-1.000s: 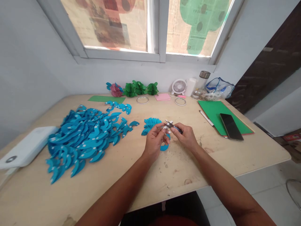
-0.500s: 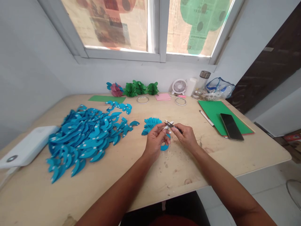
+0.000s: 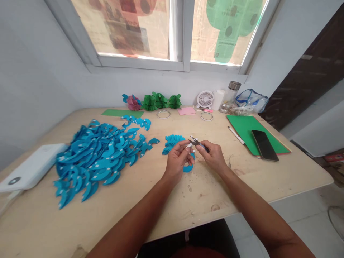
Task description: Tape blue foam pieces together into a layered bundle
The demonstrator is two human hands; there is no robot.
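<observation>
My left hand (image 3: pixel 176 159) is closed in a pinch on a narrow white strip (image 3: pixel 190 145), possibly tape. Dark snips (image 3: pixel 197 143) sit in my right hand (image 3: pixel 214 154), closed round their handles, with the blades at the strip. A small white piece shows at the blade tips and another hangs below. Just behind my left hand lies a pleated blue paper piece (image 3: pixel 174 139), partly covered. Under the fingers a curved blue paper piece (image 3: pixel 188 168) rests on the table. To the left spreads a large heap of blue paper crescents (image 3: pixel 103 154) dotted with white squares.
Along the back stand green paper figures (image 3: pixel 160 100), a pink one (image 3: pixel 133 103), a small fan (image 3: pixel 205 98) and a glass bottle (image 3: pixel 231 94). Two tape rings (image 3: pixel 163 114) lie nearer. At right are a green sheet (image 3: pixel 244 130), phone (image 3: pixel 264 144) and pen (image 3: pixel 236 135); at left, a white device (image 3: pixel 33 165).
The snips have shifted slightly against the white strip, and the white bit at their tips now sits differently. My left hand has stayed almost in place.
</observation>
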